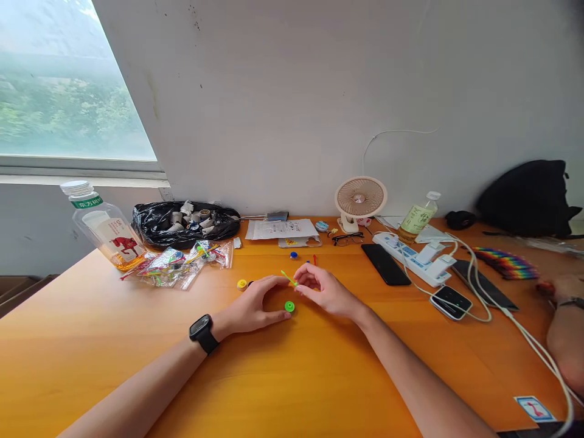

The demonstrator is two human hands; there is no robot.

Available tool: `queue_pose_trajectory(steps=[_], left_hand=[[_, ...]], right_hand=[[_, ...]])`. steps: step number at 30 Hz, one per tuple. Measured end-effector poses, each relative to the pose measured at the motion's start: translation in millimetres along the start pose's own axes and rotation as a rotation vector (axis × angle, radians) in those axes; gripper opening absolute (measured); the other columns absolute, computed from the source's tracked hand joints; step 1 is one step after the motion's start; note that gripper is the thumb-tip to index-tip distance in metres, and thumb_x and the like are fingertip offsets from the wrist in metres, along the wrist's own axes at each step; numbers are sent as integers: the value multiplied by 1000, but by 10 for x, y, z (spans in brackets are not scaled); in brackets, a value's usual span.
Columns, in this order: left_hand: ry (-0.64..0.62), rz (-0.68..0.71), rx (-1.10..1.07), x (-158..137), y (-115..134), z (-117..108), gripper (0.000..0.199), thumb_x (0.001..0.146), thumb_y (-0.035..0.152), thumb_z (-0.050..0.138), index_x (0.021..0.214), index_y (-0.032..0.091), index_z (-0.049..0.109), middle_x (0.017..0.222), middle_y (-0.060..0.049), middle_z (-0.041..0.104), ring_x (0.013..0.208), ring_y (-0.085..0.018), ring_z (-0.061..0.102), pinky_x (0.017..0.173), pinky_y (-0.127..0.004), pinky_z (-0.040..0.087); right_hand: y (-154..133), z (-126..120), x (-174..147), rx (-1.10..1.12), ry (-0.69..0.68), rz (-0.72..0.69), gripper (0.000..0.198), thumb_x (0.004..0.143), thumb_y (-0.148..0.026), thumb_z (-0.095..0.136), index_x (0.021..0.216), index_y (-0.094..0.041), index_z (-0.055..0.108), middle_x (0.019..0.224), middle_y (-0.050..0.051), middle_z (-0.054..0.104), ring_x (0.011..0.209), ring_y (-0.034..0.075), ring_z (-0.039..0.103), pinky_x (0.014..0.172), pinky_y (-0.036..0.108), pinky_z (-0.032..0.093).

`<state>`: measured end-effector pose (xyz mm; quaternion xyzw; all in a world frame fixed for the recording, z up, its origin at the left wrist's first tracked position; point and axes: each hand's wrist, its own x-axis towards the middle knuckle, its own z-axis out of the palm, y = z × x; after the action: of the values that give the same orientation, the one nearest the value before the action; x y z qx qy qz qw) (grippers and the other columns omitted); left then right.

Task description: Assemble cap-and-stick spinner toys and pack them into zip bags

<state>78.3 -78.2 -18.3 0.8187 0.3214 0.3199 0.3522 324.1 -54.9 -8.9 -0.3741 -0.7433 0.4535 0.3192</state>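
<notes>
In the middle of the wooden table (219, 377), my right hand (326, 293) pinches a thin green plastic stick (288, 278) between thumb and fingers. My left hand (253, 304), with a black watch on the wrist, rests low over the table with thumb and fingers apart. Its thumb tip is at the edge of a small green disc (289, 306); its fingertips come near the stick. A yellow disc (242, 284) lies behind my left hand, with a dark piece beside it partly hidden. Further back are a blue disc (294, 255) and a red stick (314, 260).
Plastic packets (171, 267), a bottle (109, 234) and a black bag (187, 222) stand at the left. Behind are papers (283, 229), glasses (348, 239) and a fan (360, 198). A phone (385, 264), power strip (410, 258) and cables lie right, near another person's arm (568, 328).
</notes>
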Motion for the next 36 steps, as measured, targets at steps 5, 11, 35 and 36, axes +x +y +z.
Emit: queue_pose_trajectory(steps=[5,11,35,36], left_hand=[[-8,-41,-188,15,24,1,32,95,44,74,112,18,67,113,-9,73,107,-23,68,99,-37,54],[48,-153,-418,28,-34,-6,41,87,51,81,95,16,61,92,-6,71,83,-18,68,76,-29,54],[-66,-142,-204,38,-84,48,27,99,40,65,102,15,74,79,-2,65,66,-12,48,59,-23,35],[-62,-149,-211,46,-85,52,26,98,39,66,103,15,74,81,-2,66,67,-12,49,59,-23,36]], right_hand=[[-104,14,-29,164,-172,89,25,93,-41,71,103,-19,67,90,3,73,85,18,69,78,30,51],[-69,70,-26,225,-222,166,33,87,-48,76,98,-17,72,88,4,74,76,15,65,73,29,52],[98,148,21,104,-80,213,25,75,-36,84,84,-18,68,67,-4,61,61,12,53,57,23,38],[107,155,25,101,-74,206,23,75,-34,83,83,-18,68,68,-3,62,62,12,53,58,24,37]])
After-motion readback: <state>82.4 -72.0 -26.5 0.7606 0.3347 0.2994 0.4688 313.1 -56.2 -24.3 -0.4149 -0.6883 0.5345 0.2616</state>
